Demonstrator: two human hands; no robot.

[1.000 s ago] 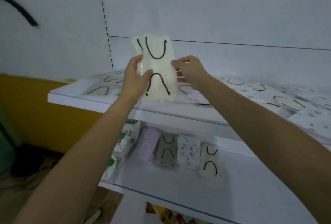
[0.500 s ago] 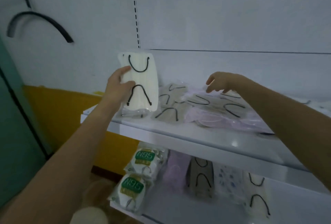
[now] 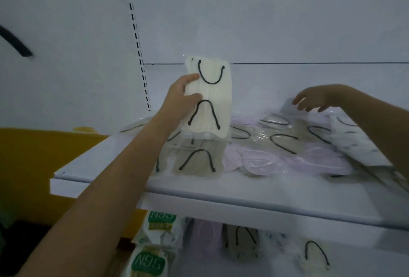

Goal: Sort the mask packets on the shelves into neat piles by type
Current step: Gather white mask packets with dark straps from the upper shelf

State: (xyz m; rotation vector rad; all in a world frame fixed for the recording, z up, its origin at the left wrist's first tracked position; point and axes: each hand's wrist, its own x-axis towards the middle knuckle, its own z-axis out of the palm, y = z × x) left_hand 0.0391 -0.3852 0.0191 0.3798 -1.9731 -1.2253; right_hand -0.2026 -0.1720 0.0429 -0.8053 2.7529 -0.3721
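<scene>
Above the upper shelf (image 3: 199, 190), cream packet (image 3: 218, 104), black loops, upright.

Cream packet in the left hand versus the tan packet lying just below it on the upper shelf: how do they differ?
Colour: the cream packet is pale cream, the tan packet a darker grey-beige.
Pose: the cream packet is held roughly upright; the tan packet lies flat on the upper shelf.
Hold: the left hand grips the cream packet by its left edge; no hand holds the tan packet.
Both show black ear loops.
</scene>
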